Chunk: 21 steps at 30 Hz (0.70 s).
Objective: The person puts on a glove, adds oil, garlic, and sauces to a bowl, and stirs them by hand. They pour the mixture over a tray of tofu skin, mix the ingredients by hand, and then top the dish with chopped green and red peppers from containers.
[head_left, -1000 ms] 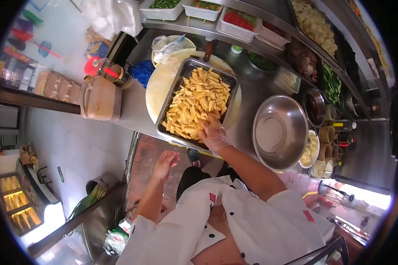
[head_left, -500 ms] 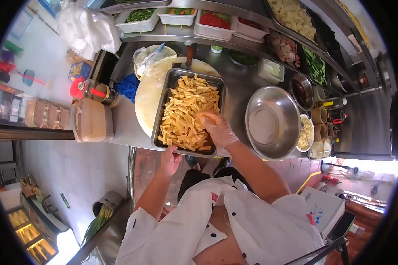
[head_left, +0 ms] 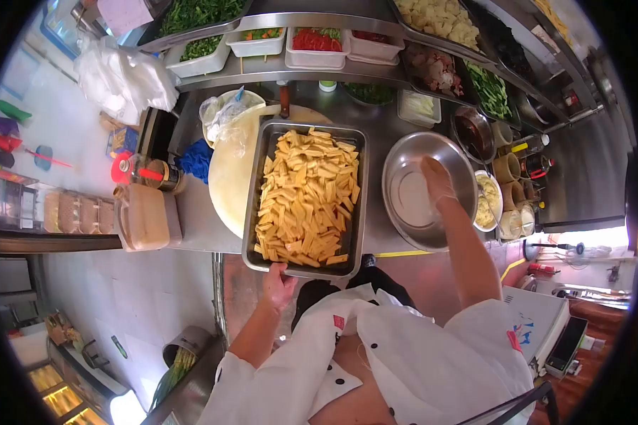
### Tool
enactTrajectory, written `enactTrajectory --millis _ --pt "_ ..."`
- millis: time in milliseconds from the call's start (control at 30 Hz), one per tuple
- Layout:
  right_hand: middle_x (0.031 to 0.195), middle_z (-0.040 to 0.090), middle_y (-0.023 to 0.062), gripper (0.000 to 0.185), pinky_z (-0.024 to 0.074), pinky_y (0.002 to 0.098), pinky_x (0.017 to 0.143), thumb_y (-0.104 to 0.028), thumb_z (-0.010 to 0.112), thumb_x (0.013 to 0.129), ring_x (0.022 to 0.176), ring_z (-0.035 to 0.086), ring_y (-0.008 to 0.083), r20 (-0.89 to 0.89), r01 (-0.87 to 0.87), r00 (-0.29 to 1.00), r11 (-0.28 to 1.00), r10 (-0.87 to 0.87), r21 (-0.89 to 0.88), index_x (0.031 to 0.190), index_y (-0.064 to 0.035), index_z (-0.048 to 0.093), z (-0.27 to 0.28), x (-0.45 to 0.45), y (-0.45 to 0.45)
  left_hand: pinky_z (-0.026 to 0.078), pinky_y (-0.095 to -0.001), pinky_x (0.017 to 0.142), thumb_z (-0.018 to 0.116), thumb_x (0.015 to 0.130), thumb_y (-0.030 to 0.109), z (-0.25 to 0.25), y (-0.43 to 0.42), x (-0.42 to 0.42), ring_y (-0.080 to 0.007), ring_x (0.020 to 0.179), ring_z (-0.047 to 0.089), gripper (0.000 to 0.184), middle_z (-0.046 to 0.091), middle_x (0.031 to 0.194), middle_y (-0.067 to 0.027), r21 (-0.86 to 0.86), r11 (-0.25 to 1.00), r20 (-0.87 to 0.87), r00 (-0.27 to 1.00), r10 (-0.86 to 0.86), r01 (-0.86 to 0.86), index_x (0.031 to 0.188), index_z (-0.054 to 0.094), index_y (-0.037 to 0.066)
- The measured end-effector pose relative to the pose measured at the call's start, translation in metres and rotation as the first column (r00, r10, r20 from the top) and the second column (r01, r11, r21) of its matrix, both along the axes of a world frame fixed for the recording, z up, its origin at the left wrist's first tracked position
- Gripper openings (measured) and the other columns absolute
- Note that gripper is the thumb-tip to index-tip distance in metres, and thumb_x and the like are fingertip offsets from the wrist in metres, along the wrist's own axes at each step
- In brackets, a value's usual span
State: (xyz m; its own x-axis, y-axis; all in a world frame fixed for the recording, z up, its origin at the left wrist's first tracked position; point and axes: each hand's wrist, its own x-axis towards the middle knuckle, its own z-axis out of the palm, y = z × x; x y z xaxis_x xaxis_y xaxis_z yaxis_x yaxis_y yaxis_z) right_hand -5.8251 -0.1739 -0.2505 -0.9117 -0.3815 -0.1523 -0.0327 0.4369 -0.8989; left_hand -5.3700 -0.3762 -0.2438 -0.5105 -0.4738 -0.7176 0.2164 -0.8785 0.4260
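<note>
A metal tray [head_left: 362,205] full of yellow cut strips [head_left: 308,195] sits over the round cutting board [head_left: 227,177] and reaches past the counter's front edge. My left hand [head_left: 279,287] grips the tray's near rim, close to its left corner. To the right, my right hand [head_left: 438,180], in a clear glove, is at the large steel bowl [head_left: 404,212], over its inside and right wall. The fingers look close together; whether they grasp the bowl's wall is hard to make out.
Behind the board lie a cleaver handle [head_left: 284,101] and a bowl with plastic bags [head_left: 227,113]. A blue cloth [head_left: 196,160] and a plastic jug [head_left: 142,218] stand left. Right of the steel bowl is a dish of yellow food [head_left: 487,202]. Shelves [head_left: 269,76] hold vegetable tubs.
My right hand has left the strips in the tray and moved right to the steel bowl. My left hand has taken hold of the tray's near rim, and the tray has come nearer to me.
</note>
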Motion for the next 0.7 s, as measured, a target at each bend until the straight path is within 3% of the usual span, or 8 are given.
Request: enactTrajectory --millis 100,167,267,300,367,400,567,700 --pt "0.124 0.063 0.0090 0.054 0.0470 0.0275 0.094 -0.037 0.064 0.096 0.111 0.059 0.0148 0.015 -0.040 0.999 0.959 0.038 0.280 0.137 -0.0025 0.056 -0.102 -0.020 0.089 0.033 -0.0269 0.054 0.055 0.088 0.014 -0.038 -0.008 0.007 -0.0131 0.050 0.038 0.008 0.055 0.074 -0.0020 0.088 0.993 -0.264 0.963 -0.052 0.077 0.092 0.057 0.009" --pt "0.121 0.065 0.0127 0.057 0.0488 0.0322 0.094 -0.041 0.067 0.092 0.111 0.062 0.0216 0.175 -0.131 0.984 0.784 0.029 0.607 0.134 -0.0027 0.056 -0.139 -0.026 0.123 0.037 -0.0257 0.056 0.054 0.088 0.014 -0.018 -0.006 0.001 -0.0133 0.051 0.041 0.013 0.057 0.081 -0.0022 0.094 0.993 -0.247 0.968 -0.043 0.068 0.099 0.058 0.008" --pt "0.145 0.050 0.0213 0.065 0.0417 0.0371 0.109 -0.047 0.057 0.091 0.127 0.055 0.0348 0.383 -0.496 0.790 0.133 0.478 0.858 0.140 -0.0040 0.051 0.006 0.018 0.071 0.039 -0.0238 0.058 0.054 0.088 0.013 0.040 -0.001 -0.014 -0.0132 0.051 0.042 0.011 0.055 0.081 -0.0019 0.142 0.990 0.122 0.992 -0.005 -0.012 0.097 0.056 0.008" --pt "0.145 0.050 0.0213 0.065 0.0417 0.0371 0.109 -0.047 0.057 0.091 0.127 0.055 0.0348 0.390 -0.507 0.786 0.140 0.480 0.851 0.140 -0.0040 0.051 -0.012 0.010 0.077 0.037 -0.0239 0.056 0.053 0.088 0.012 0.031 0.001 -0.017 -0.0128 0.051 0.042 0.009 0.054 0.080 -0.0015 0.072 0.997 0.130 0.992 -0.003 -0.007 0.095 0.055 0.008" --pt "0.125 0.061 0.0220 0.065 0.0478 0.0428 0.099 -0.042 0.070 0.081 0.112 0.060 0.0424 0.197 -0.347 0.916 0.446 0.350 0.825 0.128 -0.0014 0.054 -0.057 0.004 0.096 0.035 -0.0242 0.050 0.052 0.087 0.011 0.004 0.013 -0.009 -0.0119 0.051 0.040 0.004 0.051 0.077 -0.0007 -0.053 0.999 0.164 0.986 0.008 0.001 0.091 0.053 0.008" --pt "0.125 0.061 0.0220 0.065 0.0478 0.0428 0.099 -0.042 0.070 0.081 0.112 0.060 0.0424 0.197 -0.352 0.915 0.456 0.352 0.818 0.128 -0.0014 0.054 -0.060 0.004 0.093 0.032 -0.0261 0.047 0.053 0.087 0.010 -0.003 0.006 -0.017 -0.0117 0.049 0.037 0.003 0.049 0.074 -0.0005 -0.036 0.999 -0.035 0.999 0.015 -0.016 0.089 0.052 0.008" --pt "0.151 0.028 0.0231 0.093 0.0396 0.0441 0.110 -0.048 0.073 0.075 0.132 0.043 0.0445 0.147 -0.331 0.883 0.369 0.446 0.869 0.148 -0.0091 0.031 -0.055 0.000 0.080 0.030 -0.0268 0.047 0.057 0.084 0.013 -0.025 0.023 -0.032 -0.0124 0.048 0.036 0.007 0.044 0.067 -0.0005 -0.156 0.982 0.083 0.990 0.117 -0.103 0.082 0.052 0.009" --pt "0.151 0.027 0.0250 0.107 0.0364 0.0432 0.112 -0.049 0.076 0.070 0.135 0.036 0.0468 0.123 -0.305 0.874 0.334 0.470 0.892 0.154 -0.0112 0.021 -0.045 -0.002 0.078 0.030 -0.0285 0.046 0.059 0.081 0.017 -0.053 0.029 -0.045 -0.0125 0.048 0.034 0.012 0.041 0.063 -0.0006 -0.130 0.977 0.109 0.977 0.182 -0.168 0.077 0.051 0.010"
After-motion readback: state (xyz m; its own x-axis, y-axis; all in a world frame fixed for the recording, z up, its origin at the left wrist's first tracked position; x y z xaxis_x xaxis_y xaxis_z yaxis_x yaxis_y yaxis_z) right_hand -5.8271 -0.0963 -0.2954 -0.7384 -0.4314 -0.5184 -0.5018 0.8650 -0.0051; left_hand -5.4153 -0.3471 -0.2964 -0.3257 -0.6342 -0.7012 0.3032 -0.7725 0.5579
